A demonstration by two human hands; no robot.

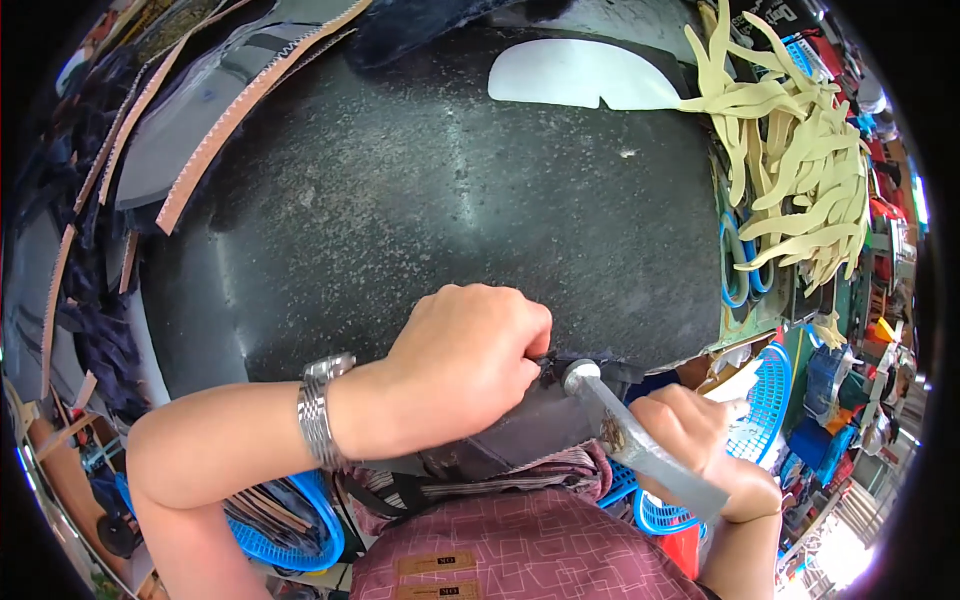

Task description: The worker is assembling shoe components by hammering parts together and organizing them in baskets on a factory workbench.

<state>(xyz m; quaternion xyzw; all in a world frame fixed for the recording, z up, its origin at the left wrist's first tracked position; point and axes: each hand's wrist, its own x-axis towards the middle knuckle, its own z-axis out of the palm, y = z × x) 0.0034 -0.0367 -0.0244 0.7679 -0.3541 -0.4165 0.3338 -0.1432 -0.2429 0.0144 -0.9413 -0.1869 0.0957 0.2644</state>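
My right hand [690,430] is closed round a shoemaker's hammer [655,460], whose handle is mostly hidden by the hand. The hammer has a round face at one end and a flat, flared end at the other. Its round face rests at or just above the near edge of the black work surface [450,220], close to my left fingers. My left hand [465,350], with a metal watch [318,415] on its wrist, pinches the edge of a dark piece of sheet material [540,430]. This piece hangs over my lap, and the fingertips hide part of it.
A white curved template [580,75] lies on the far side. Cream-coloured strips [800,170] are heaped at the far right, above blue-handled scissors [740,260]. Grey pieces with tan zigzag-edged strips [250,100] lie at the left. Blue baskets [775,390] stand low at both sides.
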